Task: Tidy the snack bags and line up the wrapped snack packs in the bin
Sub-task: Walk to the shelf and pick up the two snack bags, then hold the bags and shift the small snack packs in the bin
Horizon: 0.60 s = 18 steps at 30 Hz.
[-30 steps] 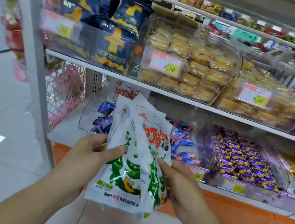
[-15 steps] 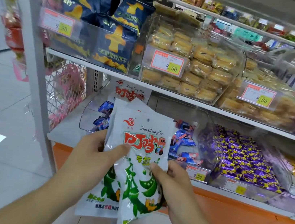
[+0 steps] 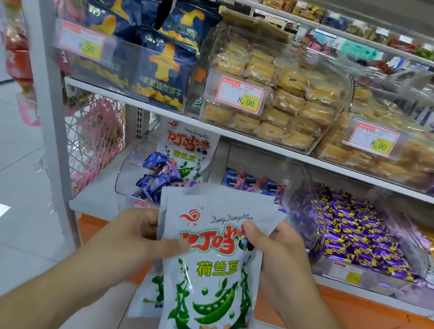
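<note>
Held low in the centre of the frame: a small stack of white foil snack bags printed with green pea pods and red characters [image 3: 209, 269], upright, long axis running top to bottom, faces toward the camera. At least two bags overlapped, the rear one peeking out at lower left and along the top edge.

Left hand [image 3: 141, 237] curled round the stack's left edge, thumb pressed across the front bag just below the red lettering. Right hand [image 3: 278, 256] gripping the right edge, thumb tip over the logo, remaining fingers hidden behind the foil. Both hands level with each other, neither plainly nearer the shelf.

Directly above the stack, centre frame: a matching white pea-pod bag [image 3: 186, 154] standing upright at the back of a clear plastic bin [image 3: 125, 176] on the lower shelf, with small blue wrapped snack packs [image 3: 155, 175] lying jumbled in front of it. That bin up and slightly left of the hands, so probably a straight lift forward and upward, stack kept upright, to land beside the standing bag. Likely snag: the bin's front lip and the loose blue packs in the way.
</note>
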### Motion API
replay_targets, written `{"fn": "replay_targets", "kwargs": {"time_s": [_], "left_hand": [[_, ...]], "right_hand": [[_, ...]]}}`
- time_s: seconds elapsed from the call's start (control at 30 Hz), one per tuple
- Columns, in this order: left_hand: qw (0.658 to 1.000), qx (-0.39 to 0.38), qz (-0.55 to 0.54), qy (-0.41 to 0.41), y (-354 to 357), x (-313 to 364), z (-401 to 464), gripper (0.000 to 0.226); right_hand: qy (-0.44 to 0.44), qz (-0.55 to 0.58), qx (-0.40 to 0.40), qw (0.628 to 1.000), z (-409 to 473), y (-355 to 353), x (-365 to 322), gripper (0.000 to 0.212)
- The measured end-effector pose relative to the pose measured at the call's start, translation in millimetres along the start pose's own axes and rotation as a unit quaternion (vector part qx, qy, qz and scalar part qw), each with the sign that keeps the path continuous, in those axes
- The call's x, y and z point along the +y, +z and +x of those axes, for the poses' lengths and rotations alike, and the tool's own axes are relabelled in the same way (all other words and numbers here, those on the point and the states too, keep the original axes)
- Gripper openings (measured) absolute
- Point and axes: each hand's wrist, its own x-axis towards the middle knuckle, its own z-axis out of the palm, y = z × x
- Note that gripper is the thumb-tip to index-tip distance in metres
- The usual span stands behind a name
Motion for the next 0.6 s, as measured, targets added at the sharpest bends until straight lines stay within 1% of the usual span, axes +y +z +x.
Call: {"fn": "replay_targets", "kwargs": {"time_s": [0.13, 0.2, 0.23, 0.3, 0.33, 0.37, 0.43, 0.57, 0.6], "left_hand": [[0.995, 0.041, 0.072, 0.062, -20.8, 10.3, 1.7, 0.022], [0.988, 0.052, 0.122, 0.073, -30.8, 10.8, 3.7, 0.028], [0.986, 0.044, 0.148, 0.063, -34.0, 10.0, 5.5, 0.03], [0.974, -0.004, 0.224, 0.037, -35.4, 8.0, 9.9, 0.027], [0.962, -0.034, 0.267, 0.039, -33.9, 6.8, 13.0, 0.025], [0.949, -0.049, 0.306, 0.048, -32.2, 6.5, 16.2, 0.023], [0.929, -0.047, 0.36, 0.07, -33.9, 7.1, 23.9, 0.015], [0.923, -0.026, 0.381, 0.049, -60.8, 11.0, 36.4, 0.028], [0.918, -0.015, 0.394, 0.048, -69.6, 10.0, 38.6, 0.03]], "right_hand": [[-0.032, -0.107, 0.006, 0.994, -3.3, 5.2, 4.2, 0.022], [-0.041, -0.172, -0.01, 0.984, -6.7, 12.0, 5.6, 0.021], [-0.038, -0.202, -0.022, 0.978, -8.9, 17.5, 5.9, 0.019], [-0.019, -0.239, -0.054, 0.969, -12.4, 30.4, 8.8, 0.016], [-0.008, -0.248, -0.066, 0.967, -13.0, 37.2, 11.6, 0.016], [-0.002, -0.253, -0.072, 0.965, -12.6, 43.9, 15.1, 0.014], [0.003, -0.259, -0.079, 0.963, -8.7, 55.4, 21.7, 0.011], [0.048, -0.242, -0.141, 0.959, 12.0, 69.1, 22.2, 0.021], [0.046, -0.239, -0.152, 0.958, 19.7, 72.6, 16.8, 0.022]]}}
